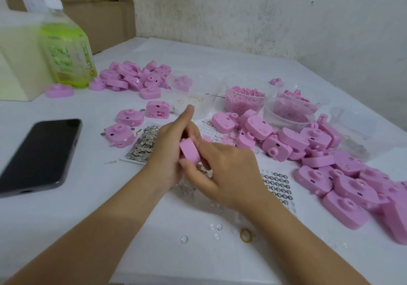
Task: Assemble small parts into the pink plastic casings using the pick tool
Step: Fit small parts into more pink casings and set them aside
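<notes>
Gripping one pink casing (190,150) at mid-frame, both hands were together on it. The left hand (171,146) wrapped its far side w/ index finger sticking up; the right hand (229,170) curled under the near side, thumb against its face. The pick tool wasn't visible, so can't tell if the right held it too. The casing looked light, stiff, hollow molded plastic, smooth and prob. a bit slippery. Best held by the flat side walls, not the raised ring.

Just left of the hands lay a tray of metal clips (143,143). Lower right was a sheet of ring parts (277,181), w/ a casing pile (330,163) at the right edge. Tubs of pink bits (244,99) stood upper centre, and a phone (39,152) lay at left on the bench (66,218).
</notes>
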